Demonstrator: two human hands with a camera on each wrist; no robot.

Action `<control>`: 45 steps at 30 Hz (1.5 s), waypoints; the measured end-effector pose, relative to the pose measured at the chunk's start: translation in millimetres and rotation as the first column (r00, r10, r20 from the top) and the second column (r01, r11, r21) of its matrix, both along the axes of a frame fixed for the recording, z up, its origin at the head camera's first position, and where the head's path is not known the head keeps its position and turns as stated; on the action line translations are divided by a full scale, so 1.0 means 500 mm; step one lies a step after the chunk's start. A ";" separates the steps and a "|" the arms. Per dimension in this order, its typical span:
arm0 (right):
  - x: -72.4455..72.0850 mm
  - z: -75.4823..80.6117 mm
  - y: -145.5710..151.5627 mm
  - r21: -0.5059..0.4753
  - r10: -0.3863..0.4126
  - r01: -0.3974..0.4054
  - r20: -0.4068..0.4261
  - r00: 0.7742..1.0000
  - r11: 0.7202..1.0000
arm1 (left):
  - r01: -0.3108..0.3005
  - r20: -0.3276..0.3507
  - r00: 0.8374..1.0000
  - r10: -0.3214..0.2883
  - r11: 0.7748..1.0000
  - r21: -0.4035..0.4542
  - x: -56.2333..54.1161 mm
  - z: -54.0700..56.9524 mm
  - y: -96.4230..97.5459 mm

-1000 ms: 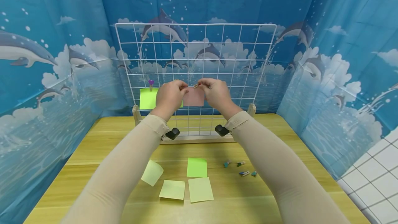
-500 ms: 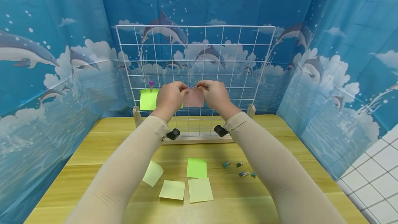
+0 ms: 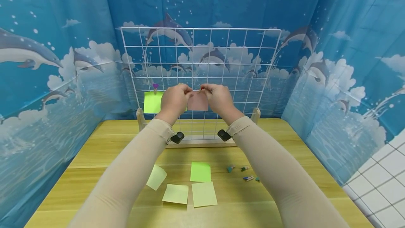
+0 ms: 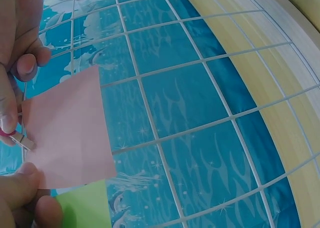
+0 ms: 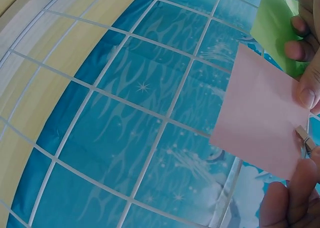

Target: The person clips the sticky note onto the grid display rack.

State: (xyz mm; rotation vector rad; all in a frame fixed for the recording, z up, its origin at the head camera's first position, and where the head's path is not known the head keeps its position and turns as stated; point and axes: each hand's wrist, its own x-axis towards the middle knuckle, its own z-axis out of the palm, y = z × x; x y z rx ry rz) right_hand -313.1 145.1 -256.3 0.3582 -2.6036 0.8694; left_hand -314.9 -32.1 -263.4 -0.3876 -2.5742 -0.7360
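Note:
At the white wire grid (image 3: 202, 28), a pink sticky note (image 3: 198, 102) lies against the wires between both hands. My left hand (image 3: 173, 102) pinches the note's upper left corner between thumb and fingers. With thumb and fingers, my right hand (image 3: 222, 98) pinches a small wooden clothespin (image 5: 302, 135) with a red end at the note's top edge. In the left wrist view, the clothespin's (image 4: 24, 141) tip overlaps the note; whether it also clasps the wire I cannot tell. A green sticky note (image 4: 85, 205) hangs behind my left hand, partly hidden.
Another green note (image 3: 152, 102) hangs at left under a purple heart clothespin (image 3: 155, 86). On the wooden table (image 3: 110, 143) lie a bright green note (image 3: 200, 171), pale yellow notes (image 3: 204, 194), and several small clothespins (image 3: 248, 178) near the right forearm.
Both hands stay at the pink note's top edge. The clothespin's angle shifts slightly in my right fingers, and its red end now shows. The head view has shifted a little.

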 end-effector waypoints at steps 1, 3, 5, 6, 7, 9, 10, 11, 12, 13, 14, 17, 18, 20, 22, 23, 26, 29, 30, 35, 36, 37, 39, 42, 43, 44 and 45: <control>0.000 -0.001 0.000 0.000 0.001 -0.001 0.000 1.000 1.000 | 0.001 0.001 1.000 -0.001 1.000 0.001 0.000 0.000 0.000; 0.001 -0.002 0.000 0.008 0.000 0.000 -0.001 1.000 1.000 | 0.004 0.001 1.000 -0.004 1.000 0.001 0.000 0.000 0.001; 0.001 -0.004 0.000 0.019 0.003 -0.003 0.001 1.000 1.000 | 0.007 0.002 1.000 -0.007 1.000 0.000 -0.001 0.001 0.001; 0.001 -0.004 0.000 0.026 0.003 -0.003 0.004 1.000 1.000 | 0.008 0.003 1.000 -0.008 1.000 -0.001 -0.001 0.001 0.001; 0.001 -0.004 0.000 0.033 0.004 -0.005 0.007 1.000 0.999 | 0.011 0.004 1.000 -0.011 1.000 -0.002 -0.001 0.001 0.001; 0.001 -0.004 0.000 0.042 0.008 -0.008 0.010 1.000 0.999 | 0.014 0.006 1.000 -0.014 1.000 -0.006 -0.002 0.001 0.001; 0.001 -0.005 0.001 0.043 0.010 -0.011 0.010 1.000 0.999 | 0.014 0.006 1.000 -0.014 1.000 -0.008 -0.002 0.001 0.001; 0.001 -0.005 0.001 0.044 0.012 -0.012 0.013 1.000 0.999 | 0.015 0.006 1.000 -0.015 1.000 -0.009 -0.001 0.001 0.001; 0.001 -0.005 0.001 0.043 0.014 -0.015 0.016 1.000 0.999 | 0.015 0.007 1.000 -0.015 1.000 -0.010 -0.001 0.001 0.001; 0.000 -0.005 0.002 0.043 0.018 -0.019 0.019 1.000 0.999 | 0.014 0.007 1.000 -0.014 1.000 -0.011 -0.001 0.001 0.001; 0.000 -0.006 0.002 0.041 0.022 -0.022 0.023 1.000 0.999 | 0.014 0.007 1.000 -0.013 1.000 -0.012 0.000 0.002 0.001; -0.001 -0.006 0.003 0.045 0.028 -0.029 0.032 0.999 0.999 | 0.012 0.006 1.000 -0.012 1.000 -0.010 0.001 0.002 0.002; 0.000 -0.006 0.004 0.049 0.030 -0.031 0.032 0.999 0.998 | 0.012 0.005 1.000 -0.012 1.000 -0.010 0.001 0.002 0.002; 0.001 -0.005 0.005 0.058 0.033 -0.034 0.029 0.999 0.998 | 0.014 0.001 1.000 -0.014 1.000 -0.010 0.001 0.003 0.003; 0.002 -0.004 0.007 0.065 0.040 -0.042 0.025 0.999 0.997 | 0.015 -0.005 1.000 -0.015 1.000 -0.010 0.001 0.003 0.004; 0.003 -0.003 0.008 0.067 0.043 -0.045 0.028 0.999 0.997 | 0.016 -0.010 1.000 -0.016 1.000 -0.008 0.000 0.002 0.004; 0.004 0.000 0.010 0.066 0.056 -0.059 0.047 0.997 0.996 | 0.017 -0.020 1.000 -0.017 1.000 -0.006 0.002 0.002 0.004; 0.004 0.003 0.012 0.060 0.062 -0.066 0.079 0.995 0.996 | 0.018 -0.031 0.999 -0.018 1.000 -0.007 0.003 0.002 0.002; 0.004 0.004 0.012 0.060 0.064 -0.070 0.088 0.994 0.996 | 0.017 -0.033 0.999 -0.017 1.000 -0.008 0.003 0.003 0.002; 0.005 0.007 0.013 0.055 0.074 -0.082 0.136 0.988 0.995 | 0.015 -0.015 1.000 -0.015 1.000 -0.007 0.005 0.005 0.001; 0.005 0.007 0.013 0.057 0.076 -0.085 0.146 0.986 0.995 | 0.015 -0.008 1.000 -0.015 1.000 -0.007 0.006 0.005 0.000; 0.006 0.008 0.013 0.056 0.077 -0.086 0.155 0.985 0.995 | 0.014 -0.002 1.000 -0.014 1.000 -0.006 0.007 0.005 0.000; 0.006 0.008 0.013 0.057 0.078 -0.089 0.172 0.982 0.994 | 0.013 0.006 1.000 -0.013 1.000 -0.005 0.007 0.005 0.000; 0.008 0.009 0.011 0.052 0.077 -0.089 0.190 0.979 0.995 | 0.016 0.008 1.000 -0.016 1.000 -0.002 0.007 0.003 -0.001; 0.008 0.009 0.011 0.047 0.077 -0.087 0.195 0.978 0.995 | 0.017 0.008 1.000 -0.017 1.000 0.000 0.007 0.002 0.000; 0.008 0.009 0.011 0.046 0.076 -0.087 0.200 0.977 0.995 | 0.018 0.007 1.000 -0.018 1.000 0.003 0.007 0.002 0.000; 0.008 0.010 0.011 0.043 0.077 -0.087 0.203 0.976 0.995 | 0.019 0.006 1.000 -0.019 1.000 0.004 0.007 0.002 0.000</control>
